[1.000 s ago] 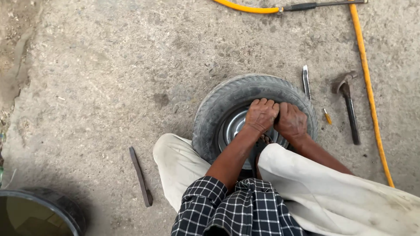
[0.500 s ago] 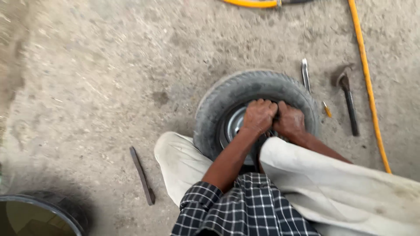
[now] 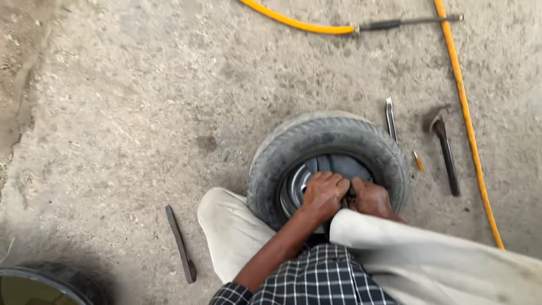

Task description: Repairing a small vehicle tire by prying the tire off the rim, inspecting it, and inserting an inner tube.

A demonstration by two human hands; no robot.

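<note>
A small grey tyre [image 3: 293, 152] on a metal rim [image 3: 296, 189] lies flat on the concrete between my knees. My left hand [image 3: 323, 195] and my right hand [image 3: 370, 197] sit close together on the near inner edge of the tyre, fingers curled and pressing down where rubber meets rim. What the fingers grip is hidden. My pale trouser legs [image 3: 429, 260] flank the tyre, and a checked sleeve [image 3: 316, 282] covers my left arm.
A flat metal bar [image 3: 180, 244] lies to the left of my knee. Right of the tyre lie a slim tyre lever [image 3: 389, 118], a small orange-handled tool [image 3: 418, 161] and a hammer [image 3: 445, 148]. A yellow hose [image 3: 471, 141] with a nozzle runs along the right. A dark tub [image 3: 34, 285] sits bottom left.
The view has tilted, so the tyre sits lower in frame. Both hands stay pressed together on the tyre's inner edge, shifted slightly toward the near side.
</note>
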